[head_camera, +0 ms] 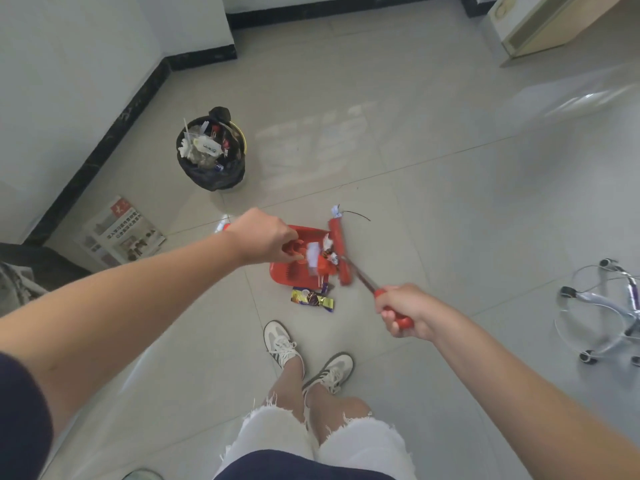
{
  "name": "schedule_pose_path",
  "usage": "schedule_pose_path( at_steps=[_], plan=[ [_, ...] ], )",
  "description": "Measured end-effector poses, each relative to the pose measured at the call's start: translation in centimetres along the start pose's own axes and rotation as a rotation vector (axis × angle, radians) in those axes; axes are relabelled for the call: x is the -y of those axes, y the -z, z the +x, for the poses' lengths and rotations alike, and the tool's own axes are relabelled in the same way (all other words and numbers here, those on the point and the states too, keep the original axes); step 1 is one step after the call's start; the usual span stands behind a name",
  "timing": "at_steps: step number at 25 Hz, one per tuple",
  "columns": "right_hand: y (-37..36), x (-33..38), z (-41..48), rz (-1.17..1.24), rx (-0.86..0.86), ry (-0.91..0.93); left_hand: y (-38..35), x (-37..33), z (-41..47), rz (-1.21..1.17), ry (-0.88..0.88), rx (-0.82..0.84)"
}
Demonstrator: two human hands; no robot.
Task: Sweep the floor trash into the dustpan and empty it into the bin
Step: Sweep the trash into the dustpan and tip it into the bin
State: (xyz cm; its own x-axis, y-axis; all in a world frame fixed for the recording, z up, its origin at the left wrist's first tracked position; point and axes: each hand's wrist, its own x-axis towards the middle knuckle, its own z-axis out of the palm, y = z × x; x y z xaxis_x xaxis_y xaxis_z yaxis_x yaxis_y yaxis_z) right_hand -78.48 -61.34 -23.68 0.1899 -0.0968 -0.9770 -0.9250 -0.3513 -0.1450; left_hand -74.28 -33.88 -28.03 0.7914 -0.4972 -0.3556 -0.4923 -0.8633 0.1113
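Observation:
A red dustpan (289, 275) lies on the tiled floor ahead of my feet. My left hand (265, 237) grips its red handle. My right hand (403, 311) grips the red broom handle, and the red broom head (339, 249) stands at the pan's right edge. White and dark scraps of trash (320, 254) lie inside the pan. A purple and gold wrapper (313, 299) lies on the floor just in front of the pan. A small white scrap (335, 210) lies beyond the broom head. The bin (211, 150), lined with a black bag and full of rubbish, stands to the far left.
A newspaper (121, 232) lies on the floor by the left wall's black skirting. A chair's wheeled chrome base (609, 313) stands at the right. A pale wooden cabinet (540, 22) is at the far right. My two white sneakers (304, 355) stand below the pan.

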Motion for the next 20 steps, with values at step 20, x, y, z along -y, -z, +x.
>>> schedule_pose_path(
  at_steps=[20],
  plan=[
    [12.0, 3.2, -10.2, 0.232, 0.141, 0.025, 1.7, 3.8, -10.1, -0.397, 0.612, -0.188]
  ],
)
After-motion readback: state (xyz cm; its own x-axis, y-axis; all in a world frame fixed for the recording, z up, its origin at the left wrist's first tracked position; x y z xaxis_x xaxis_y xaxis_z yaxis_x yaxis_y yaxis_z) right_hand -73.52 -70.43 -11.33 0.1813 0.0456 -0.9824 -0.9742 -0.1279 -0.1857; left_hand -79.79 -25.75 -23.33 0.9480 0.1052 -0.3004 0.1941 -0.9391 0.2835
